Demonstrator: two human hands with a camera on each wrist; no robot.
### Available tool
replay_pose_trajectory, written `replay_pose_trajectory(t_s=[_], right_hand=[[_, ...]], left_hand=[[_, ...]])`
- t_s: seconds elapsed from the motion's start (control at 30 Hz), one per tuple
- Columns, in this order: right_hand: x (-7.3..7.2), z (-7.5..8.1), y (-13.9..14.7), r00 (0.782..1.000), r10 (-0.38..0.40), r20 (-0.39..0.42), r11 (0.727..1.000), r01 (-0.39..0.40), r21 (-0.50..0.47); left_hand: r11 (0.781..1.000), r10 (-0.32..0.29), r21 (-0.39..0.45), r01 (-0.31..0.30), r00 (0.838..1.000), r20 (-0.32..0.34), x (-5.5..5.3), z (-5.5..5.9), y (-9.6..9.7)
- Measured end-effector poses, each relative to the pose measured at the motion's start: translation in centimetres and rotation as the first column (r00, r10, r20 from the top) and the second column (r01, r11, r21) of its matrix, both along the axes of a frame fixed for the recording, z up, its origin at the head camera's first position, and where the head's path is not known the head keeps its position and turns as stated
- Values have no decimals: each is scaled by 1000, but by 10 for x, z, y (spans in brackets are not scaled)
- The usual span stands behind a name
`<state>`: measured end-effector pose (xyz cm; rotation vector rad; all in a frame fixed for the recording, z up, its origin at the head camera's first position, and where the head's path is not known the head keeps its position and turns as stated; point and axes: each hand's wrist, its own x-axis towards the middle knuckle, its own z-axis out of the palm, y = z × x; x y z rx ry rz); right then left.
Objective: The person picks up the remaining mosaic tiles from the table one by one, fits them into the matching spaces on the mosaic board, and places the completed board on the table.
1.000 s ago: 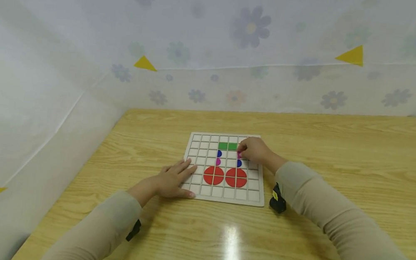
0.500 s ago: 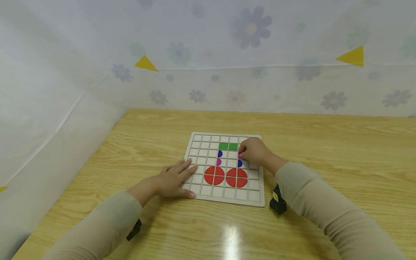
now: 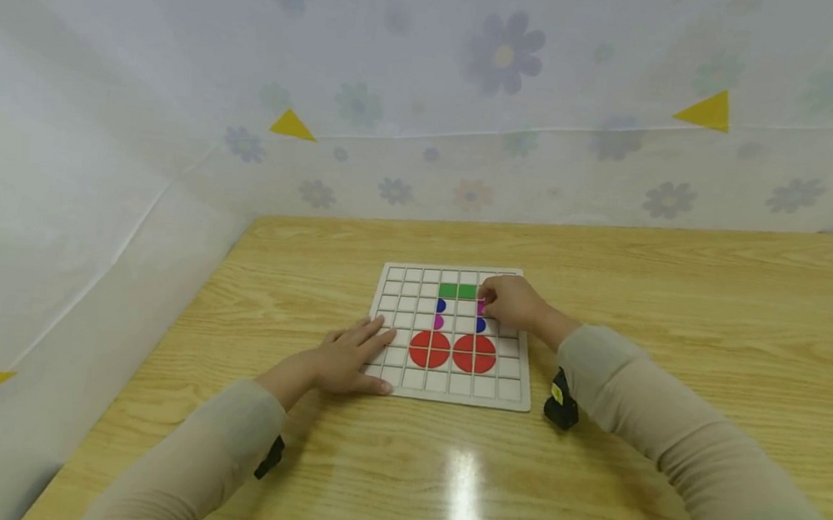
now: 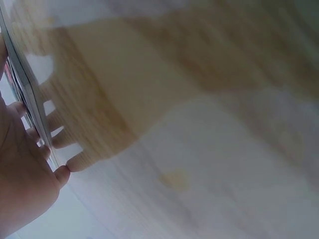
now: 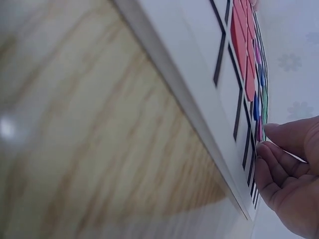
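A white gridded board lies on the wooden table, with coloured flat pieces set in its cells. My left hand rests spread over the board's left edge, its thumb at the near corner; in the left wrist view the fingers lie along that edge. Over the right part of the grid, my right hand pinches a small magenta piece with thumb and bent fingers. That piece sits in the cell above a blue half-round piece. The fingertips partly cover it.
Two red circles made of quarter pieces fill cells near the board's front. Green squares sit farther back, above a blue and a magenta half-round. A white flowered curtain stands behind the table.
The right hand has shifted very slightly to the right, showing more of the magenta piece. My left hand and the board stay in place.
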<state>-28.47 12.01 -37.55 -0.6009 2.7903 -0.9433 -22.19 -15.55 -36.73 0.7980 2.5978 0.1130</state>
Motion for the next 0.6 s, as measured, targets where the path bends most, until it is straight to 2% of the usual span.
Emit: replay_pose_trajectory(t_s=[0.27,0.47,0.6], right_hand=[[6,3,8,1000,-11,1,1000,11,-24],[14,10,16,1000,5,23,999,-4,-36],[20,16,22,999,13,48,999,-11,-46]], left_hand=[[1000,4,-6,-4,1000,10,-2,-1,2],[1000,4,-18,-4,1000,-24,-3,-4,0],[1000,2,6,-2,999,-41,-4,-5,-1]])
